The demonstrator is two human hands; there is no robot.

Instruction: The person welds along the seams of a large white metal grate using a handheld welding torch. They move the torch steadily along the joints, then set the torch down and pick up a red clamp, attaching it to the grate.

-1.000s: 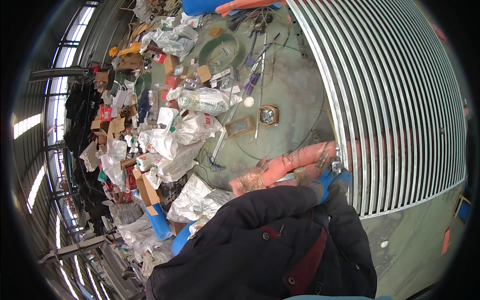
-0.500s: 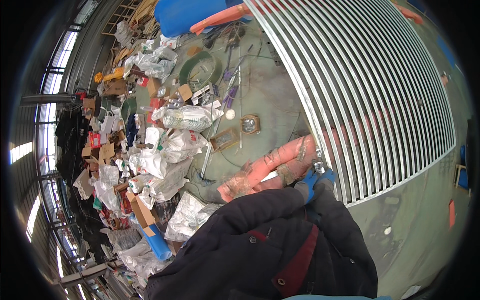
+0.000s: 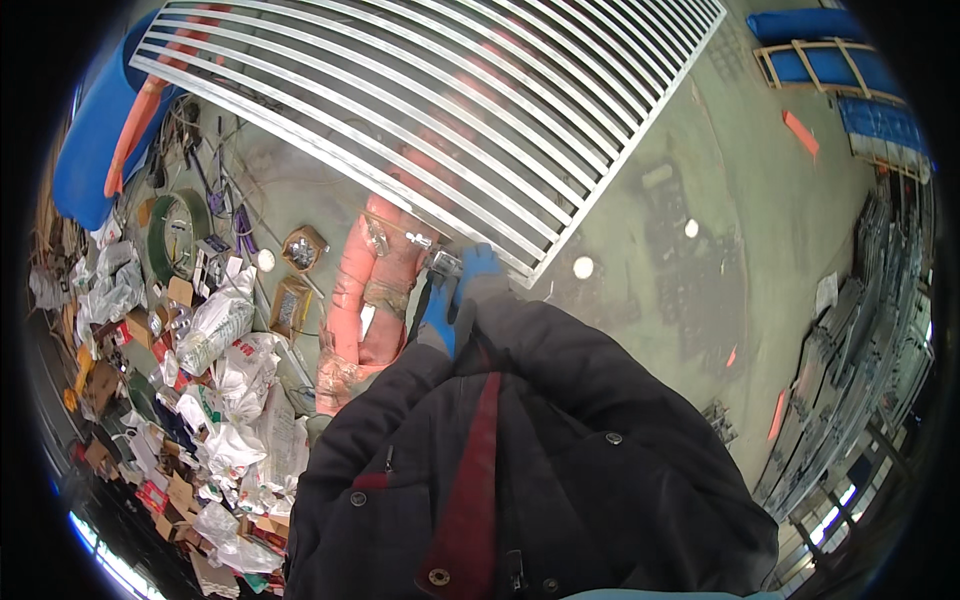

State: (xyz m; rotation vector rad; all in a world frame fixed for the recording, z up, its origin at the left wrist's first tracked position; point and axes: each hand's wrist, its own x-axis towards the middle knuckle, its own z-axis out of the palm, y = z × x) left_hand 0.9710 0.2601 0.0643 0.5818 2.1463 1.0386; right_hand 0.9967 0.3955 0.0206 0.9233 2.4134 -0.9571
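A large white slatted metal grille (image 3: 450,110) lies across the top of the view. Both my hands wear blue gloves and sit together at its near edge, close to a corner. My right hand (image 3: 480,268) pinches a small silvery metal part (image 3: 442,262) against the grille's frame. Just below it, my left hand (image 3: 437,322) is curled beside a dark strip; my dark jacket sleeve hides most of it, so its grip is unclear. Orange-red sacks (image 3: 365,300) lie under the grille, directly left of my hands.
Two small open boxes of hardware (image 3: 300,248) and a green coil (image 3: 175,235) sit on the concrete floor to the left. A heap of plastic bags and cartons (image 3: 220,400) lies lower left. There is a blue barrel (image 3: 85,150) upper left and stacked metal profiles (image 3: 880,330) at right.
The view has swung, so the grille now spans the top instead of the right side. My hands have stayed at the grille's edge beside the orange-red sacks.
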